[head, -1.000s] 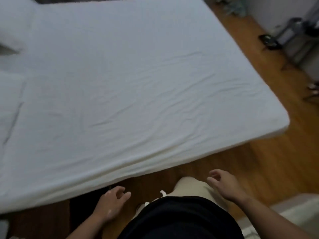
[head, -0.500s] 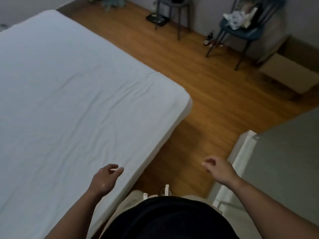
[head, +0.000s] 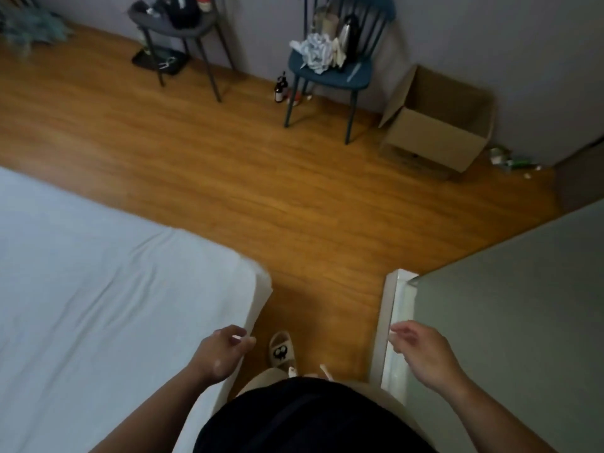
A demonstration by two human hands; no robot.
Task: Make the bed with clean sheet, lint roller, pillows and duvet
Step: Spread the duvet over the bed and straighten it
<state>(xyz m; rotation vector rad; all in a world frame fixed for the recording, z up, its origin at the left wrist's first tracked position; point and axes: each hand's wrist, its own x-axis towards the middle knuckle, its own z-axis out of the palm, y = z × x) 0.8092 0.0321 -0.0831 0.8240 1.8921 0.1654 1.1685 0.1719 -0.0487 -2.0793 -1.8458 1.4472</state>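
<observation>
The wooden floor [head: 228, 178] fills most of what we see, running ahead of both hands to the far wall. The bed [head: 98, 322] lies under and to the left of our left hand [head: 219, 353], and its white sheet [head: 137, 282] is already on, with shallow creases running toward the corner just ahead of that hand. A grey panel [head: 523, 305] with a pale edge stands just beside our right hand [head: 421, 351]. Far ahead of the right hand a cardboard box [head: 438, 129] sits open against the wall; a blue chair [head: 330, 76] piled with a heap of cloth [head: 315, 53] and a dark chair [head: 173, 21] stand well ahead. Both hands are empty, fingers loosely curled around nothing; we see no pillows, duvet or lint roller. Between the hands a slipper [head: 281, 349] points forward; a small bottle [head: 279, 89] stands by the blue chair's leg.

We judge the risks to be these. The passage between bed and panel is narrow, so a step taken too close could catch the slipper on the bed corner. The left hand or a leg brushing the edge could drag the sheet off that corner. The creases, if left, would be hidden under the duvet.
</observation>
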